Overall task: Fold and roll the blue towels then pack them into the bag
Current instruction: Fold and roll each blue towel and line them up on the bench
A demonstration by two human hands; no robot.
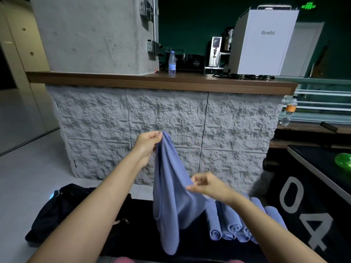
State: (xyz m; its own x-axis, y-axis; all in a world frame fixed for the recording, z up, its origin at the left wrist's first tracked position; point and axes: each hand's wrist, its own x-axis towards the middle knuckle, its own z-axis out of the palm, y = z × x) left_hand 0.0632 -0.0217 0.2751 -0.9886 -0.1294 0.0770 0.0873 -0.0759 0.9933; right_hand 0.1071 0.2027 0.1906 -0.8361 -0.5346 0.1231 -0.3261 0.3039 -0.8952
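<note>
Dim indoor light, soft and even, no hard shadows; the far green wall (190, 25) falls nearly black, with a small glowing green sign (308, 6) at top right and a bright green blob (343, 161) at the right edge. Strong wide-angle bending: the wooden worktop (161, 82) bows, and forearms stretch toward the lower corners. Slight softness overall; the right hand (207, 186) shows mild motion blur, and a smeared grey patch sits just right of it.

The hanging blue towel (171, 196) fills the space between both arms. Rolled towels (233, 223) crowd the mat's right; the black bag (57, 211) blocks the left.
</note>
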